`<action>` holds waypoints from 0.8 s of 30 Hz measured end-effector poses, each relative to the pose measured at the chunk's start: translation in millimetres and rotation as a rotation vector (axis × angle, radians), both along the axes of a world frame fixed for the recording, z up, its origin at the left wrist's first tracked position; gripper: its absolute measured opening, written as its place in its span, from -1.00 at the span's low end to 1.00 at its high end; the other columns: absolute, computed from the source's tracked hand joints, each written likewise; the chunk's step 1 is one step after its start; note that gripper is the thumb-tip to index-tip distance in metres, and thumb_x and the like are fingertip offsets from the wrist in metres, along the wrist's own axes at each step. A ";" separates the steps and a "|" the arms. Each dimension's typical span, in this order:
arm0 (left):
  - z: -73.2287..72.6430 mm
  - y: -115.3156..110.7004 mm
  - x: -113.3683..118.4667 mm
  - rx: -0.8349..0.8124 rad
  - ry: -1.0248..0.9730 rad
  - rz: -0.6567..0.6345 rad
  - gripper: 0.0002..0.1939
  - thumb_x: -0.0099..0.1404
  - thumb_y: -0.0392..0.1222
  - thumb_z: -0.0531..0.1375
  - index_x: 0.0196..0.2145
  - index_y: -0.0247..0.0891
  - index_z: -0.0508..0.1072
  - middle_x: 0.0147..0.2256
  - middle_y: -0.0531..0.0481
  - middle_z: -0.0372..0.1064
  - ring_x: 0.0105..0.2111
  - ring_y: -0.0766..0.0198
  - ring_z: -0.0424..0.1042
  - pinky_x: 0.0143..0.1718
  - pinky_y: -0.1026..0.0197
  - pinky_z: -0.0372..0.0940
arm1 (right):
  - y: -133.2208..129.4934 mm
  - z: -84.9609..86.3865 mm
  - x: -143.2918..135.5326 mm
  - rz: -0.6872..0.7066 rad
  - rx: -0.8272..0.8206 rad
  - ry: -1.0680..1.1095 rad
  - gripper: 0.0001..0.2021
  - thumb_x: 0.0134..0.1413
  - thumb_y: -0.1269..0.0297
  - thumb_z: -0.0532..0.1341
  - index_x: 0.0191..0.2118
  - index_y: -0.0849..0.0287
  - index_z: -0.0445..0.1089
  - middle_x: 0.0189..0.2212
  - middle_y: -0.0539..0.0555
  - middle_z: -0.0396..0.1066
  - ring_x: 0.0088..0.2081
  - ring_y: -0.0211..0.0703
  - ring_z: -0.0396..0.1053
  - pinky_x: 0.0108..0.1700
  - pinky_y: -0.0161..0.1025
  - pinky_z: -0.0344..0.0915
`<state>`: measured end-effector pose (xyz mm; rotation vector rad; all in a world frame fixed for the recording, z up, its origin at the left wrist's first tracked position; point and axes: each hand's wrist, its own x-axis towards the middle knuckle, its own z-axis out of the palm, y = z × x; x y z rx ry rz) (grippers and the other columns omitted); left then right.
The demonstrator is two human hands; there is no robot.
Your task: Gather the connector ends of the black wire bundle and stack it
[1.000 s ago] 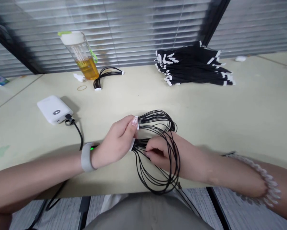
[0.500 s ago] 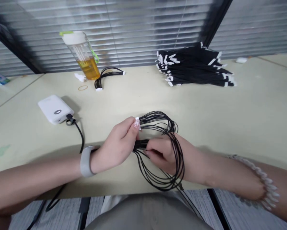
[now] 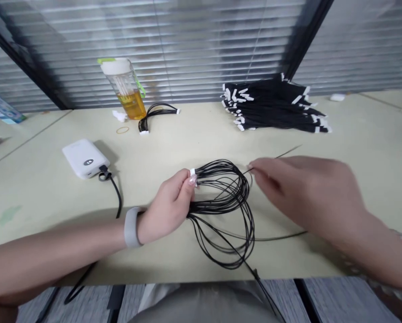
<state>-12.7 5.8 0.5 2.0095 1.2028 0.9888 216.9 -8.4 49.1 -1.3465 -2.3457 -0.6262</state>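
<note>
A looped bundle of thin black wires (image 3: 217, 207) lies in front of me over the table. Its white connector (image 3: 192, 172) is pinched between the thumb and fingers of my left hand (image 3: 167, 206), which also closes around the wires below. To the right of the loops, my right hand (image 3: 311, 193) is closed, its fingertips pinching a single black wire (image 3: 248, 170) that comes out of the bundle. Part of that wire sticks up beyond the fingers. Other wires trail from the loops over the table's front edge. The back of my right hand is slightly blurred.
A white power bank (image 3: 85, 159) with a black cable (image 3: 117, 190) sits at left. Behind stand a bottle of amber liquid (image 3: 133, 104), a small wire harness (image 3: 157, 110), a rubber band (image 3: 122, 130) and crumpled tissue (image 3: 119, 115). Many white-ended harnesses (image 3: 274, 105) are piled at the back right.
My right hand has come out of the wire loops and moved right, drawing a single wire with it. My left hand keeps its hold on the connector. The view has shifted slightly.
</note>
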 end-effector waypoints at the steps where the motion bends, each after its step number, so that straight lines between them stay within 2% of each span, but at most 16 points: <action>1: 0.1 0.0 -0.2 -0.005 -0.009 -0.011 -0.65 0.42 -0.13 -0.13 -0.51 -0.24 0.17 -0.56 0.10 0.13 -0.55 0.37 0.14 -0.50 0.28 0.11 | 0.1 4.5 3.0 0.021 0.057 0.132 -0.89 0.05 0.42 0.14 -0.37 0.15 0.41 -0.58 0.06 0.38 -0.53 -0.13 0.32 -0.55 -0.22 0.01; 3: 0.2 0.2 -0.5 -0.014 -0.024 -0.033 -0.65 0.42 -0.13 -0.12 -0.51 -0.25 0.17 -0.56 0.10 0.14 -0.55 0.37 0.15 -0.49 0.28 0.12 | -3.0 13.2 3.7 0.136 0.069 0.495 -0.80 0.07 0.44 0.15 -0.19 0.11 0.42 -0.34 0.10 0.48 -0.30 -0.06 0.42 -0.35 -0.17 0.26; 5: 0.1 0.8 -0.9 -0.020 -0.034 -0.062 -0.65 0.42 -0.13 -0.13 -0.50 -0.25 0.18 -0.56 0.10 0.14 -0.54 0.37 0.16 -0.48 0.28 0.12 | -9.0 19.0 -0.8 0.258 -0.033 0.870 -0.74 0.11 0.46 0.13 -0.13 0.02 0.42 -0.15 0.06 0.44 -0.13 -0.06 0.41 -0.11 -0.09 0.32; 7: -0.1 1.5 -1.3 -0.027 -0.039 -0.095 -0.65 0.42 -0.14 -0.13 -0.50 -0.25 0.18 -0.55 0.09 0.15 -0.54 0.37 0.16 -0.48 0.28 0.12 | -14.4 19.1 -6.7 0.349 -0.161 1.059 -0.77 0.16 0.44 0.11 -0.19 -0.02 0.44 -0.18 0.01 0.44 -0.16 -0.12 0.42 -0.11 -0.09 0.35; 9: -0.6 2.1 -1.8 -0.025 -0.041 -0.129 -0.66 0.42 -0.15 -0.12 -0.50 -0.26 0.19 -0.55 0.09 0.15 -0.53 0.37 0.17 -0.47 0.28 0.12 | -16.1 13.1 -11.1 0.418 -0.297 1.041 -0.81 0.15 0.42 0.14 -0.18 0.01 0.41 -0.36 -0.04 0.45 -0.31 -0.22 0.44 -0.25 -0.19 0.39; 11: -1.3 2.2 -2.3 -0.013 -0.047 -0.155 -0.66 0.42 -0.15 -0.12 -0.50 -0.26 0.20 -0.55 0.09 0.16 -0.53 0.38 0.17 -0.47 0.29 0.12 | -13.4 3.6 -13.6 0.453 -0.435 0.905 -0.73 0.13 0.40 0.17 -0.03 0.05 0.31 -0.50 -0.09 0.41 -0.44 -0.29 0.41 -0.39 -0.29 0.36; 13: -2.0 2.1 -2.9 0.000 -0.063 -0.177 -0.65 0.42 -0.16 -0.12 -0.50 -0.27 0.21 -0.55 0.09 0.17 -0.54 0.39 0.17 -0.48 0.30 0.12 | -8.2 -4.8 -14.9 0.432 -0.486 0.771 -0.68 0.15 0.39 0.15 0.03 0.12 0.23 -0.52 -0.10 0.40 -0.50 -0.33 0.37 -0.44 -0.34 0.30; 16: -2.9 2.3 -3.8 -0.006 -0.097 -0.213 -0.66 0.42 -0.17 -0.11 -0.50 -0.27 0.22 -0.57 0.10 0.19 -0.56 0.41 0.16 -0.51 0.32 0.11 | -1.2 -9.4 -15.9 0.396 -0.457 0.619 -0.90 0.16 0.40 0.13 -0.21 0.16 0.35 -0.48 -0.05 0.40 -0.47 -0.35 0.33 -0.42 -0.36 0.23; 17: -2.9 2.4 -3.9 -0.009 -0.107 -0.221 -0.66 0.42 -0.17 -0.11 -0.50 -0.27 0.22 -0.57 0.10 0.19 -0.57 0.41 0.16 -0.51 0.33 0.11 | 0.3 -8.8 -16.0 0.395 -0.456 0.594 -0.92 0.16 0.39 0.13 -0.30 0.17 0.36 -0.49 -0.04 0.39 -0.46 -0.35 0.32 -0.41 -0.37 0.21; 19: -2.6 2.8 -4.0 -0.015 -0.117 -0.227 -0.66 0.42 -0.18 -0.11 -0.50 -0.27 0.22 -0.57 0.11 0.18 -0.57 0.42 0.15 -0.51 0.33 0.11 | 2.1 -6.3 -15.4 0.396 -0.480 0.564 -0.88 0.15 0.40 0.13 -0.39 0.18 0.36 -0.51 -0.04 0.36 -0.46 -0.36 0.29 -0.40 -0.38 0.19; 24: -0.7 2.7 -3.9 -0.029 -0.103 -0.267 -0.64 0.42 -0.19 -0.13 -0.51 -0.28 0.23 -0.58 0.11 0.17 -0.58 0.43 0.15 -0.51 0.34 0.11 | 3.3 -3.3 -13.9 0.397 -0.535 0.489 -0.87 0.10 0.46 0.14 -0.45 0.22 0.35 -0.57 -0.07 0.30 -0.52 -0.42 0.21 -0.45 -0.41 0.12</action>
